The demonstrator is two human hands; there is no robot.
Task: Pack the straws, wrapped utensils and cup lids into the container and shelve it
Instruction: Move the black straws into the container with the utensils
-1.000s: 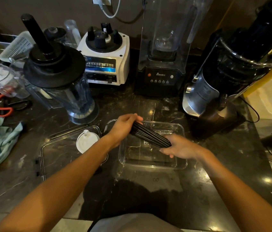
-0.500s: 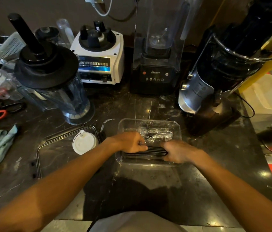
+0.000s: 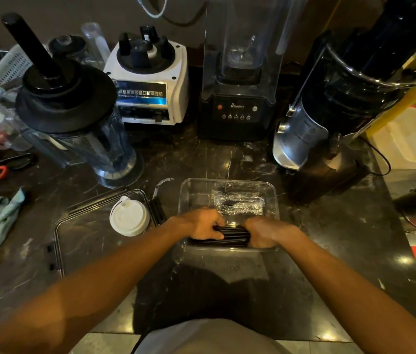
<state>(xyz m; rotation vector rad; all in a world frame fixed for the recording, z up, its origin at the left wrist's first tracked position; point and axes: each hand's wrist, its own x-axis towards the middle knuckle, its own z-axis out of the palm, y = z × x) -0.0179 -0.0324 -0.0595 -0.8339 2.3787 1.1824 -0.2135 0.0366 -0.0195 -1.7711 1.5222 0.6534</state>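
My left hand (image 3: pixel 205 224) and right hand (image 3: pixel 263 232) each grip an end of the black straws (image 3: pixel 235 236), low along the container (image 3: pixel 227 183)'s near wall. I should lay them flat, parallel to the wrapped utensils (image 3: pixel 238 204), leaving room for the cup lid (image 3: pixel 129 217).

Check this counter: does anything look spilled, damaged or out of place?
Nothing spilled or broken. The white cup lid sits on the container's loose cover, not yet in the container.
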